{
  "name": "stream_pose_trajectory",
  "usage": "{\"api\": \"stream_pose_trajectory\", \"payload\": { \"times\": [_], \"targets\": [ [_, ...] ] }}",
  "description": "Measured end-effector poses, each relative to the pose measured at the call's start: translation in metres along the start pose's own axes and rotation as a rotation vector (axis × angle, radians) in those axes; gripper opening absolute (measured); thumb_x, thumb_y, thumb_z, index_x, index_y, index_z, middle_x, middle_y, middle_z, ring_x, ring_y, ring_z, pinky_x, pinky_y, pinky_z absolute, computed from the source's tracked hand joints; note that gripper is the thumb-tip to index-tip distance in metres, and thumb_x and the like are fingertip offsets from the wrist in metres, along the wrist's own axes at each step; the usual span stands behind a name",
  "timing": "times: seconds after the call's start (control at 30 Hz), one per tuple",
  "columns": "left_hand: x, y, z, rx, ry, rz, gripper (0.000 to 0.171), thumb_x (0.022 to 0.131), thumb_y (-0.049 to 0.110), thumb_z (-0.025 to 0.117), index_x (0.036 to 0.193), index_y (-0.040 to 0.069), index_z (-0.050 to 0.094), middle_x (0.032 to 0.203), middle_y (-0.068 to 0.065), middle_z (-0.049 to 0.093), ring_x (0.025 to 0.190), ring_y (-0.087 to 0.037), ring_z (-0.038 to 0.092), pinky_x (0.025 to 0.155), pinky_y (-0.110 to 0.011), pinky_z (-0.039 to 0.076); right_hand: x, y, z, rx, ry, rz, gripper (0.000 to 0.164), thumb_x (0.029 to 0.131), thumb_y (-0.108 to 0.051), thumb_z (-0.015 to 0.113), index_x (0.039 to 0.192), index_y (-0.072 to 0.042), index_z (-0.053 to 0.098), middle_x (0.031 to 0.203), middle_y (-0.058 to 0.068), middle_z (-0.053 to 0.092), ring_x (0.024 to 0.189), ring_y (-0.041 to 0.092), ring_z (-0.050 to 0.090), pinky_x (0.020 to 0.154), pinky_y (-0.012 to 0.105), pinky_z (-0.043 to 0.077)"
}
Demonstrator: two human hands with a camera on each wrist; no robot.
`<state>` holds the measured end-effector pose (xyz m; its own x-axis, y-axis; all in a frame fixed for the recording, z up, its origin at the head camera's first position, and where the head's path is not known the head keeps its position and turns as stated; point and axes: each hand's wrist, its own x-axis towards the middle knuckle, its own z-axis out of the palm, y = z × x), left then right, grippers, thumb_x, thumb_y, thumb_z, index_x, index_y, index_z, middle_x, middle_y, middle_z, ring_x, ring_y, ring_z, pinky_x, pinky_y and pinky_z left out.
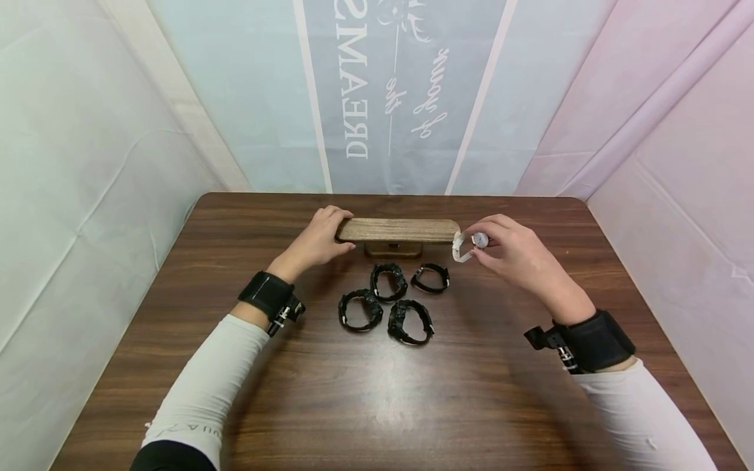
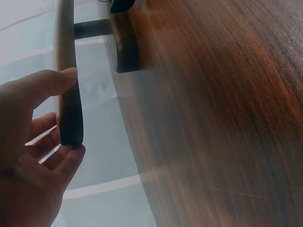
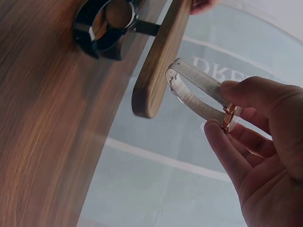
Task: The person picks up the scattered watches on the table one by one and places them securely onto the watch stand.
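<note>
A wooden watch stand [image 1: 400, 230] has a long bar raised on a short post over a small base. My left hand [image 1: 325, 237] holds the bar's left end; in the left wrist view the thumb lies on one side of the bar [image 2: 68, 104] and the fingers are around the other. At the opposite end, my right hand [image 1: 508, 252] pinches a white-strapped watch [image 1: 462, 247] by its case. The strap [image 3: 194, 101] forms a closed loop beside the bar's end, with rose-gold metal showing at the case [image 3: 230, 117].
Several black watches lie on the brown wooden table in front of the stand, among them one at the left [image 1: 360, 311], one at the front [image 1: 410, 322] and a slimmer one [image 1: 430, 279]. A printed cloth [image 1: 400, 98] hangs behind the table [image 1: 377, 405].
</note>
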<state>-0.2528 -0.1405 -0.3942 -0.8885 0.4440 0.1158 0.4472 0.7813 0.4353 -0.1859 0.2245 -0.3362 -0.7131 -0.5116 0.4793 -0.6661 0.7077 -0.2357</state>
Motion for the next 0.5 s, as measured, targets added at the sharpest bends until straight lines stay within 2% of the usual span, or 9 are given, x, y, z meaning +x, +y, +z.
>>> {"api": "stream_pose_trajectory", "payload": {
  "times": [0.5],
  "targets": [
    [-0.001,-0.001,0.002,0.019,0.012,0.000,0.056,0.084,0.029,0.067,0.131,0.007,0.046,0.127,-0.010,0.045,0.116,-0.026,0.038,0.094,-0.041,0.039,0.001,0.024,0.002,-0.069,-0.077,0.091,0.030,0.076,-0.009,0.071,0.104,-0.002,0.063,0.102,0.010,0.057,0.088,0.024,0.056,0.071,0.042,0.049]
  ]
}}
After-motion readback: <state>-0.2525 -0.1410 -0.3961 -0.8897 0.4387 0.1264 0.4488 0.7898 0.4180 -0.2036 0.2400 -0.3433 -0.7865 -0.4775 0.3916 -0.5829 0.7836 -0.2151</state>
